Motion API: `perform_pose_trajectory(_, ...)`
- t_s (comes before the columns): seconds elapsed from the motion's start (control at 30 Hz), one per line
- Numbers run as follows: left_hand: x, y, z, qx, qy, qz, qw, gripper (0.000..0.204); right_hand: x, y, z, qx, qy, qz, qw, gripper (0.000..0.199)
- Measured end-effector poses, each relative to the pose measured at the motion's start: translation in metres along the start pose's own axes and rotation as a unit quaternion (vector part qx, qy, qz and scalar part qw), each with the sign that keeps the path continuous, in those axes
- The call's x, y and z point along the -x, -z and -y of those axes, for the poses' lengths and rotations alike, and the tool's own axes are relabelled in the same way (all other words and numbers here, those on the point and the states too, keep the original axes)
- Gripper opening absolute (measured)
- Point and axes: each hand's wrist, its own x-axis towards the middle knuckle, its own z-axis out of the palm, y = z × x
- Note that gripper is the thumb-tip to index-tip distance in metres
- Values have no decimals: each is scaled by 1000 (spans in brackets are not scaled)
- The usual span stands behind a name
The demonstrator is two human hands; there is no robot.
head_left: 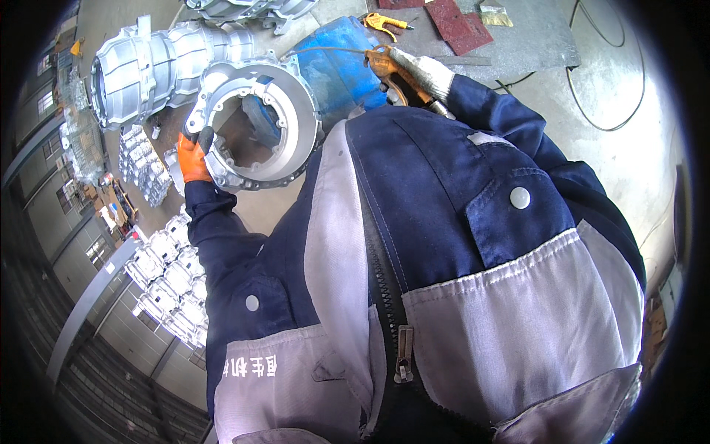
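Observation:
My left hand (194,158), in an orange glove with dark fingertips, grips the rim of a silver cast metal housing (302,103). This housing is a wide open ring with bolt lugs around its edge, tilted so that I see through its bore. In a white glove, my right hand (429,75) is wrapped round an orange air blow gun (381,64). Its long thin nozzle points left, over a blue plastic drum (336,63) and toward the top of the housing. A hose fitting shows below the gun's handle.
More silver housings (159,70) stand at the far left, with stacked castings (166,274) below them. A second, yellow-orange blow gun (386,24) lies beyond the drum. Dark red pieces (455,28) rest on a grey surface (532,44). A dark hose (642,81) loops at the right.

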Motion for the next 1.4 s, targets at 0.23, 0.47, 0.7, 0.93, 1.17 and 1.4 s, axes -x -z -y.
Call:
perform_pose_trajectory(0.23, -1, -3, -3, 27, 16, 15, 999, 45, -3, -4, 3, -3, 6, 35, 999, 56)
perform_pose_trajectory(0.47, 0, -1, 1, 28, 29, 2, 999, 46, 3, -2, 10, -27, 4, 4, 1000, 52)
perform_pose_trajectory(0.7, 0, -2, -4, 29, 14, 8, 999, 47, 9, -4, 16, -42, 15, 24, 999, 54)
perform_pose_trajectory(0.93, -2, -1, -1, 42, 0, 15, 999, 46, -3, -2, 11, -1, 0, 46, 999, 59)
perform_pose_trajectory(1.17, -5, 5, 14, -9, -9, 6, 1000, 46, -7, -6, 12, 23, 9, 45, 999, 55)
perform_pose_trajectory(1.4, -8, 6, 21, 42, -50, -13, 998, 45, 7, -4, 41, -131, 13, 64, 989, 58)
